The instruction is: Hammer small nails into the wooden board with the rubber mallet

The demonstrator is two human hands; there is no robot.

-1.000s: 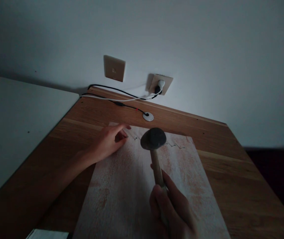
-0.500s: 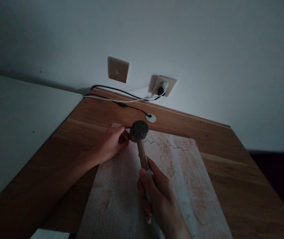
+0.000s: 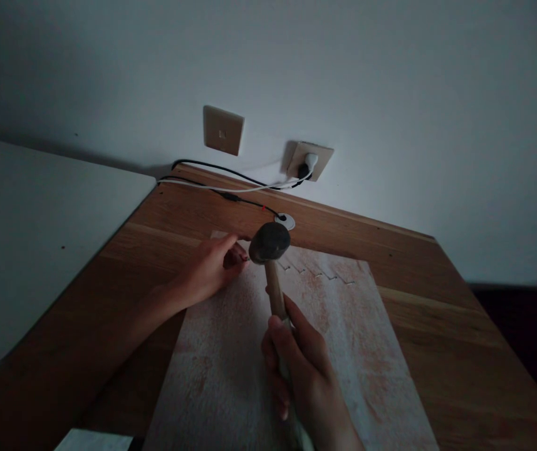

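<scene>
My right hand (image 3: 303, 373) is wrapped round the wooden handle of a mallet (image 3: 271, 242) with a dark rubber head. The mallet head hangs over the far part of a whitewashed, worn board (image 3: 230, 351), just right of my left fingertips. My left hand (image 3: 214, 263) is closed in a pinch near the board's far left corner. Between its finger and thumb shows the small tip of what looks like a nail (image 3: 248, 259), mostly hidden. Several nails (image 3: 318, 274) stand in a row along the board's far edge, casting thin shadows; the mallet head covers part of that row.
The board lies on a brown wooden desk (image 3: 442, 338). Behind it are a cable grommet (image 3: 285, 221), black and white cables (image 3: 230, 188) and a wall socket (image 3: 310, 161) with plugs in it. A white panel (image 3: 52, 244) borders the left side.
The mallet head has moved slightly right and up, and tilted, opening a small gap beside my left fingers. My left hand stays in nearly the same place, still pinching.
</scene>
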